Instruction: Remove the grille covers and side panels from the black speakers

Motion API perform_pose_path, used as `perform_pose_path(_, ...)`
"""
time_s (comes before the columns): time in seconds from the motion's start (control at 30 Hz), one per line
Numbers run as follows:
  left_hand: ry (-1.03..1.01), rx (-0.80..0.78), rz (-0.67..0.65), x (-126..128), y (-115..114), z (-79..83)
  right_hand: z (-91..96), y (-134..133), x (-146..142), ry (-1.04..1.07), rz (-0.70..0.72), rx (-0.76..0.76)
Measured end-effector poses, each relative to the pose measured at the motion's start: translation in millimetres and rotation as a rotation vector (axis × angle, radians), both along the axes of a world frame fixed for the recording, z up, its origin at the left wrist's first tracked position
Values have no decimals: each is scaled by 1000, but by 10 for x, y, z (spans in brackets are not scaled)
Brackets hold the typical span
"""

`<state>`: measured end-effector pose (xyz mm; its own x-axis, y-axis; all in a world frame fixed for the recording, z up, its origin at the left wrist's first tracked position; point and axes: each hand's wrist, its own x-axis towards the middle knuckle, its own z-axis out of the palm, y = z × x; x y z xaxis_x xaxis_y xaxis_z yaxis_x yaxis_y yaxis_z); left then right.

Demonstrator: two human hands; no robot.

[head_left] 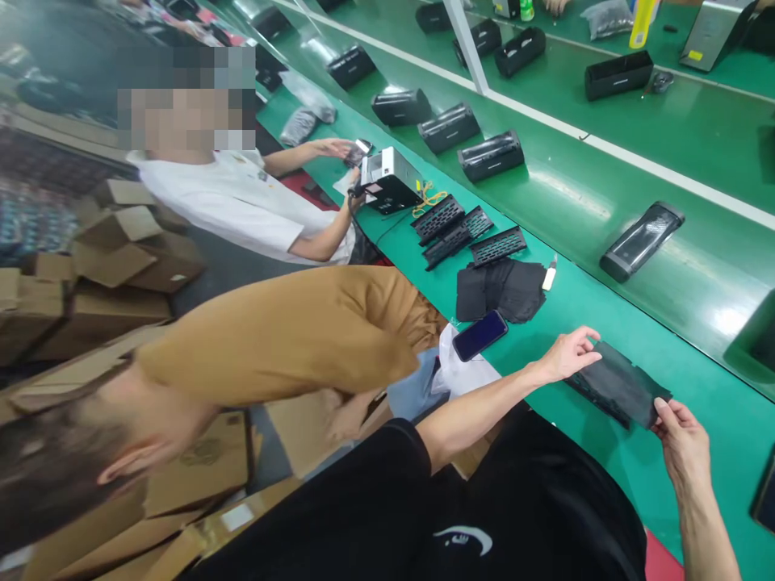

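Note:
A thin black sheet (626,375) lies over a dark slotted panel (596,395) near the front edge of the green bench. My right hand (684,436) pinches the sheet's right corner between thumb and fingers. At the sheet's left end is my left hand (569,355), its fingers apart and its fingertips close to the edge; whether they touch it is hard to tell. More black sheets (502,289) lie in a loose pile farther left, with a phone (480,336) beside them. Beyond the pile are several black perforated panels (457,234).
Black cylindrical speaker-like units (643,240) stand along the green conveyor (563,194). A white-handled tool (550,274) lies by the pile. To my left a person in a brown shirt (291,335) bends down; another in white (236,202) works by a boxy machine (391,179). Cardboard boxes (124,242) stand behind.

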<state>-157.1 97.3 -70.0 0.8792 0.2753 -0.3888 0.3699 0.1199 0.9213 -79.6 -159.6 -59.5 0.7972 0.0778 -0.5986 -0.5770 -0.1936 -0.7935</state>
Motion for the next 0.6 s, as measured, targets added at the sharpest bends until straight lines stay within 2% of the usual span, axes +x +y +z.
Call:
perform_pose_path(0.1, 3, 40, -38, -79, -2, -17, -40, -24, -67, -5, 42, -50)
perform_pose_path(0.2, 33, 143, -102, -136, 5, -92, -123, -39, -118, -13, 113, -123)
perform_pose_path(0.3, 91, 325, -217, -185, 0, -198, -254, -53, -144, -20, 218, -237)
perform_pose_path(0.4, 130, 527, -309, -234, -17, -285, -370, -88, -145, -40, 324, -419)
perform_pose_path(0.5, 211, 667, -264, -277, -14, -326, -415, -134, -136, -88, 393, -580)
perform_pose_path(0.6, 275, 696, -262, -283, 14, -338, -424, -137, -117, -152, 427, -640)
